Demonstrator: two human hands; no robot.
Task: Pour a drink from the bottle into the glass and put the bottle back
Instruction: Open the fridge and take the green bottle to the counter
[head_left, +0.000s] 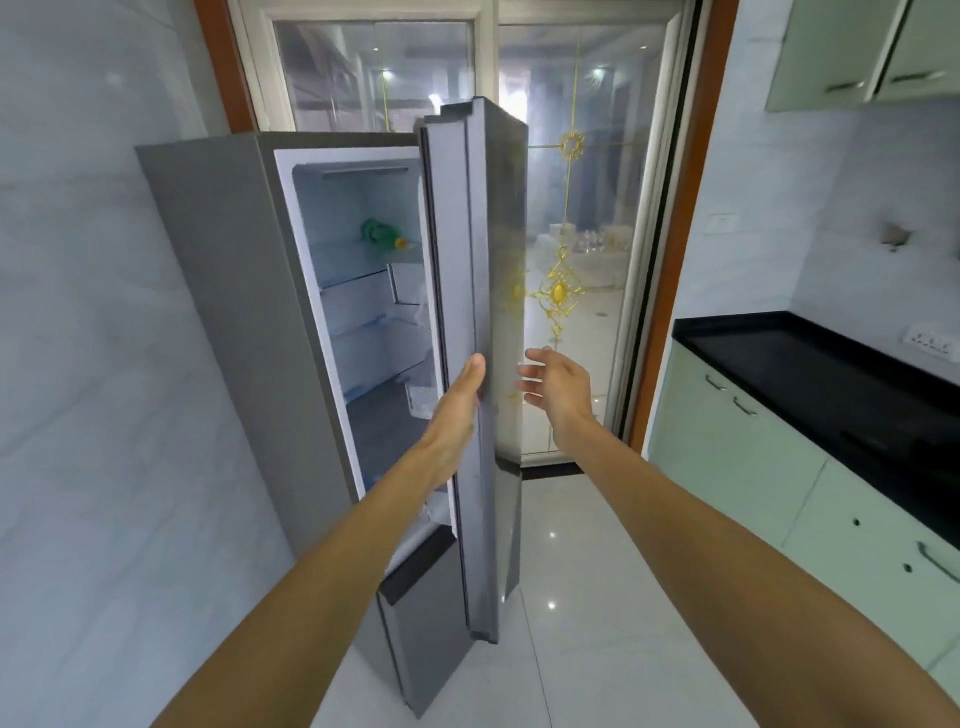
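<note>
The fridge (218, 291) stands against the left wall with its upper door (480, 322) swung partly open, the door's edge facing the camera. The left hand (457, 410) lies flat against the inner edge of that door, about halfway down it, thumb up along the seal; the fingers are hidden behind the door edge, so whether they curl round it cannot be told. The right hand (558, 387) hangs just beside the door's outer face, fingers spread and loose, gripping nothing and not clearly touching the steel. Inside, a green bottle (382, 234) with a yellow cap lies on its side on the top shelf (363, 265), near that shelf's right edge, cap pointing right toward the door. The shelves lower down look bare, though the picture is soft there. The lower door (415, 613) of the fridge is closed. To the right, a black counter (810, 364) runs over pale green cabinets (727, 467), and behind the fridge stands a glass door (576, 218) with gold ornament
</note>
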